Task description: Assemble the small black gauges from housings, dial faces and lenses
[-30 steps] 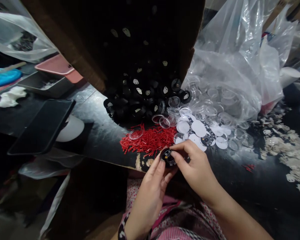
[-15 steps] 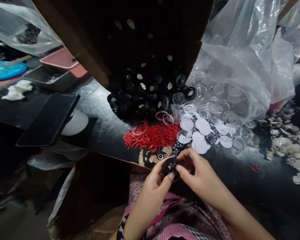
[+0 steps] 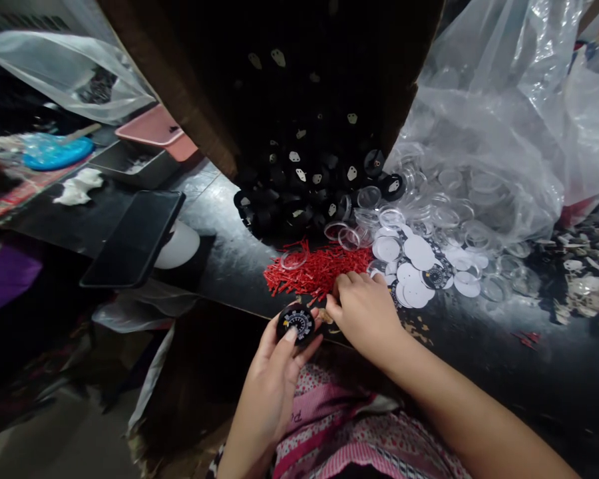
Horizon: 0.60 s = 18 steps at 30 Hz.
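Over the near edge of the bench (image 3: 479, 336), pinching dial (image 3: 302, 320) face-up in left hand (image 3: 274, 370); holding right hand (image 3: 367, 314) nearer needles (image 3: 315, 267), jumbled at all angles just far-left of fingers; spread or pinching there, cannot tell.

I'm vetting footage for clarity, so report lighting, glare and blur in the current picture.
Head view: the box is deeply shadowed inside; head view, left of it: glare on the table; head view, upper right: bright streaks on the plastic bag; head view, right edge: pale parts look soft; head view, centre: the dial in the left hand is recognisable, fine markings unreadable.
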Motion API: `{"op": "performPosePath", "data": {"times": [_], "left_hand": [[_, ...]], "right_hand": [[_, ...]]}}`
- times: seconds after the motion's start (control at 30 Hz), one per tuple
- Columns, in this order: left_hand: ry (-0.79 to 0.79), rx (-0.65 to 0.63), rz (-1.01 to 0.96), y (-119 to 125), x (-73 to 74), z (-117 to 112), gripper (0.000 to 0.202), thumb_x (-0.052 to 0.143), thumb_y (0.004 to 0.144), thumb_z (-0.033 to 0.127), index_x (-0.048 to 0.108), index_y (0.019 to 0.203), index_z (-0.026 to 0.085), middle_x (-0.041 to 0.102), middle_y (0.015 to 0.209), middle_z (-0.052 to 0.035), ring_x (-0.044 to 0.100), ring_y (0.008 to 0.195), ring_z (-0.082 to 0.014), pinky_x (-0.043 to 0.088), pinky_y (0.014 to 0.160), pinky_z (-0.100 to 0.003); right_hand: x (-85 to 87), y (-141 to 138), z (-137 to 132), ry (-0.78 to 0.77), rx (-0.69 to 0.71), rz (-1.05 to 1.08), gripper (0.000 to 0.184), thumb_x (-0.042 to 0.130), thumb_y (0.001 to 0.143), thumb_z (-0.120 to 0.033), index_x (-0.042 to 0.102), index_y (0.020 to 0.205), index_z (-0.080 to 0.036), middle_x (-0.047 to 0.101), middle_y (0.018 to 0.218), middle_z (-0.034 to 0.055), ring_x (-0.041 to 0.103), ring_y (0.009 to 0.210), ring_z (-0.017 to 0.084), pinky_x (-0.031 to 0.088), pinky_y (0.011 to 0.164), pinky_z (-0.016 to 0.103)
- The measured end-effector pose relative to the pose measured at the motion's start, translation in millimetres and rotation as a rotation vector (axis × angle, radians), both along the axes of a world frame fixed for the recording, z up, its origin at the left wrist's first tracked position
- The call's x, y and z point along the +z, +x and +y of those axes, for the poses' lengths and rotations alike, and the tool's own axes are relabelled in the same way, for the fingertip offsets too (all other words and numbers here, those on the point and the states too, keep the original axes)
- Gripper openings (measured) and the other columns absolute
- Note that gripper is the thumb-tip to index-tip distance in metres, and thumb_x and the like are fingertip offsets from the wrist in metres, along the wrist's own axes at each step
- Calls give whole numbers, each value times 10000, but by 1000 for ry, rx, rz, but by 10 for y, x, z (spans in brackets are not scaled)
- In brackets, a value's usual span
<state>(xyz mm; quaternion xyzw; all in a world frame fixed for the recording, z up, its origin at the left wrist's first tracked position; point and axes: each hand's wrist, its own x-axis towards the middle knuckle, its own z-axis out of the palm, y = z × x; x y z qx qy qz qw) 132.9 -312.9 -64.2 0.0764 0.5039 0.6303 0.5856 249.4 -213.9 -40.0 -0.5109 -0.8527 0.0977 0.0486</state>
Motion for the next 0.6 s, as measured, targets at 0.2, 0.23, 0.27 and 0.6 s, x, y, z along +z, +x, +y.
{"op": "performPosePath", "data": {"times": [0.2,0.23,0.27,0.6], "left_hand": [[33,-24,-97,76,66,106,226,598,890,299,610,1110,246,692,1195,-76,686,1049,-254,573,890,-402],[46,-7,-88,87,67,122,213,599,890,290,612,1097,244,695,1186,-73,681,1060,-250,564,909,-404],[57,12,-78,97,65,134,202,600,890,281,614,1087,242,699,1174,-70,674,1075,-244,552,932,-402],[70,16,-127,90,74,103,266,613,884,281,597,1147,239,684,1202,-74,653,1117,-244,508,1000,-416]], "right_hand": [[5,132,-25,-26,-28,24,166,511,924,-270,637,861,-180,701,890,58,632,858,251,394,772,393],[11,132,-30,-27,-33,24,172,515,926,-288,637,870,-180,700,898,61,631,868,256,394,771,396],[18,119,-32,-25,-36,19,182,520,926,-304,639,882,-174,697,907,71,629,874,265,395,771,402],[46,38,-3,-41,4,73,124,542,905,-213,634,859,-145,691,877,88,633,831,253,394,774,389]]}}
